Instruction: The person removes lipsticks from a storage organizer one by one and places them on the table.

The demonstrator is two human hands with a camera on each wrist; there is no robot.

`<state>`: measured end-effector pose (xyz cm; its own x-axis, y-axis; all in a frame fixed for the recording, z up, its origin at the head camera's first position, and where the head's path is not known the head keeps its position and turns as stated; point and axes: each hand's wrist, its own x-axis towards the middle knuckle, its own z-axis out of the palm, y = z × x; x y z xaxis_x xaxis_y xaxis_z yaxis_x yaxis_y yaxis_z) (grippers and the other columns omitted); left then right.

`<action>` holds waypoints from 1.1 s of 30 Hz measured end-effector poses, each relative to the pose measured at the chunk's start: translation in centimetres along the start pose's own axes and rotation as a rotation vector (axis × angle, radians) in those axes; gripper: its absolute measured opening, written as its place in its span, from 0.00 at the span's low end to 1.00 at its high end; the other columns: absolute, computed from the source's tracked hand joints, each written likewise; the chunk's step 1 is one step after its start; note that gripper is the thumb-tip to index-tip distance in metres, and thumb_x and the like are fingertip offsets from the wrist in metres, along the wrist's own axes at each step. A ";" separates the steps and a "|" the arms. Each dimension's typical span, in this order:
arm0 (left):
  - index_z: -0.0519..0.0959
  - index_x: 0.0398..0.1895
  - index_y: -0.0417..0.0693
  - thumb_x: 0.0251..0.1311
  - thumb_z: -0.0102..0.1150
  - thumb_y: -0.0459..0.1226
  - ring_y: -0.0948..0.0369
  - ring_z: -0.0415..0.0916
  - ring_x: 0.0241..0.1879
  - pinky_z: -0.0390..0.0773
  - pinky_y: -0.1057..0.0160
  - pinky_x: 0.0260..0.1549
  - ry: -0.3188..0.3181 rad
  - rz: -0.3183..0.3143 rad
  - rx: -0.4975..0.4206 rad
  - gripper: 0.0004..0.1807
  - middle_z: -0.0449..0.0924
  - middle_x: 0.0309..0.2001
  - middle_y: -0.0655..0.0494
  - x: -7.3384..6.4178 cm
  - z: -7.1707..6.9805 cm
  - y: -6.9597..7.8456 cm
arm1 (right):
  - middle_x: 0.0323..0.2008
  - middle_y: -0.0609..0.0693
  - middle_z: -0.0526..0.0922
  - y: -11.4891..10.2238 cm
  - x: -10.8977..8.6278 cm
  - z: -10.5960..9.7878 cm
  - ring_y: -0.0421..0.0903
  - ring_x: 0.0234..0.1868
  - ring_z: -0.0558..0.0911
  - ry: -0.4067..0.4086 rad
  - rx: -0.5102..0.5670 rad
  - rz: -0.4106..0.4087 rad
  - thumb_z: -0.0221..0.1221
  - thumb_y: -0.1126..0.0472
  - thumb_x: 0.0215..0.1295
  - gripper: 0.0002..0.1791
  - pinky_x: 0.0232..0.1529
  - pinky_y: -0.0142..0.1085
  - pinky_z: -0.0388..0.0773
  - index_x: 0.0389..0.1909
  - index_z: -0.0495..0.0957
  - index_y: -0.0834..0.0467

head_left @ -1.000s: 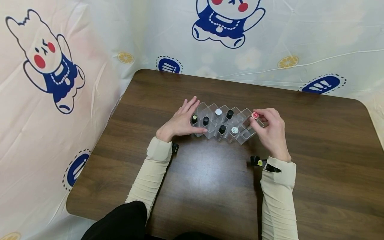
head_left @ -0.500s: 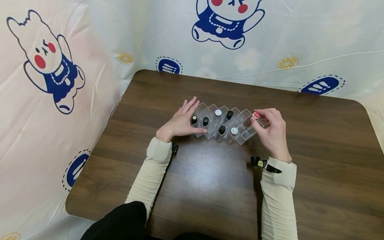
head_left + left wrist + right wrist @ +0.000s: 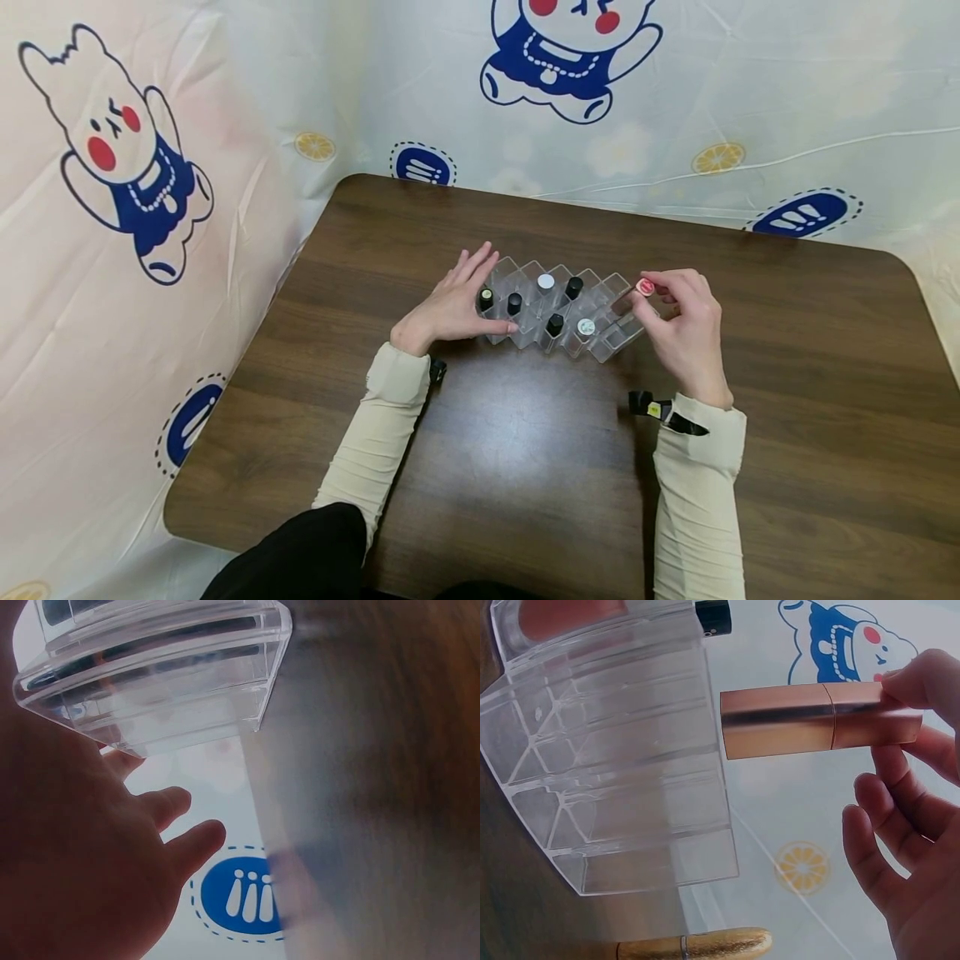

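Observation:
My right hand (image 3: 690, 329) pinches a rose-gold lipstick tube (image 3: 817, 720) by its upper end between thumb and fingers; its red round end (image 3: 645, 287) faces up. In the right wrist view the tube's lower end is just above the top edge of a clear compartmented rack (image 3: 630, 765), over the rack's right part. My left hand (image 3: 450, 308) rests against the rack's left end, fingers spread and straight, thumb along the near side. The left wrist view shows the clear rack (image 3: 165, 682) above the outstretched fingers (image 3: 196, 844).
Several bottles and tubes stand in the rack, among them a white-capped one (image 3: 546, 282) and black-capped ones (image 3: 574, 287). Beside the rack in the right wrist view is a gold tube (image 3: 727, 945). The brown table (image 3: 495, 450) meets a printed curtain (image 3: 615, 158) behind.
My right hand has shifted slightly to the right, and the lipstick has moved with it. The left hand and the rack stay practically in place.

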<state>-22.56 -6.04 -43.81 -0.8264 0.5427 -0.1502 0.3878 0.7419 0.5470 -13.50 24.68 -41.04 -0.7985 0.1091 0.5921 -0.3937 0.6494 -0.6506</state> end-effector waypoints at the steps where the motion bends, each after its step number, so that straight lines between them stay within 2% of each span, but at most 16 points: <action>1: 0.39 0.78 0.58 0.45 0.63 0.68 0.50 0.26 0.78 0.41 0.39 0.72 -0.001 0.001 0.002 0.64 0.26 0.78 0.67 0.0 0.0 0.0 | 0.36 0.59 0.82 0.0 0.0 0.0 0.46 0.36 0.73 0.004 -0.003 -0.003 0.66 0.69 0.55 0.12 0.40 0.28 0.68 0.42 0.83 0.65; 6: 0.40 0.78 0.56 0.45 0.63 0.68 0.49 0.26 0.78 0.41 0.38 0.71 0.006 0.008 0.002 0.64 0.28 0.79 0.63 0.2 0.0 -0.1 | 0.35 0.59 0.81 0.2 0.1 -0.4 0.43 0.36 0.72 0.017 -0.022 -0.010 0.65 0.68 0.55 0.11 0.39 0.26 0.66 0.41 0.83 0.65; 15: 0.40 0.78 0.56 0.45 0.63 0.68 0.49 0.26 0.78 0.41 0.38 0.71 0.006 0.006 0.001 0.64 0.27 0.78 0.67 0.2 0.0 -0.1 | 0.35 0.60 0.80 0.3 0.0 -1.0 0.42 0.37 0.70 0.011 -0.051 0.019 0.65 0.68 0.57 0.12 0.37 0.26 0.64 0.42 0.82 0.65; 21: 0.40 0.78 0.56 0.45 0.63 0.68 0.48 0.27 0.78 0.41 0.39 0.72 0.012 0.012 0.004 0.64 0.28 0.79 0.64 0.3 0.1 -0.1 | 0.35 0.59 0.80 0.4 -0.1 -1.3 0.39 0.37 0.70 0.023 -0.054 0.041 0.65 0.68 0.57 0.12 0.37 0.27 0.65 0.43 0.83 0.65; 28: 0.40 0.78 0.57 0.45 0.63 0.68 0.49 0.27 0.78 0.42 0.38 0.71 0.007 0.011 0.003 0.64 0.29 0.79 0.63 0.3 0.2 -0.2 | 0.35 0.57 0.80 0.4 -0.2 -1.8 0.33 0.35 0.73 0.049 -0.038 0.071 0.64 0.68 0.57 0.11 0.34 0.20 0.68 0.42 0.83 0.65; 33: 0.39 0.78 0.57 0.45 0.63 0.68 0.49 0.26 0.78 0.42 0.37 0.71 0.008 0.010 0.010 0.64 0.29 0.79 0.63 0.3 0.2 -0.2 | 0.36 0.58 0.81 0.6 -0.2 -1.9 0.32 0.35 0.73 0.061 -0.032 0.072 0.66 0.68 0.56 0.12 0.37 0.19 0.67 0.42 0.84 0.65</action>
<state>-22.81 -5.98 -44.15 -0.8257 0.5470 -0.1378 0.4004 0.7404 0.5399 -12.66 26.51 -40.64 -0.7946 0.2009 0.5729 -0.3211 0.6617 -0.6775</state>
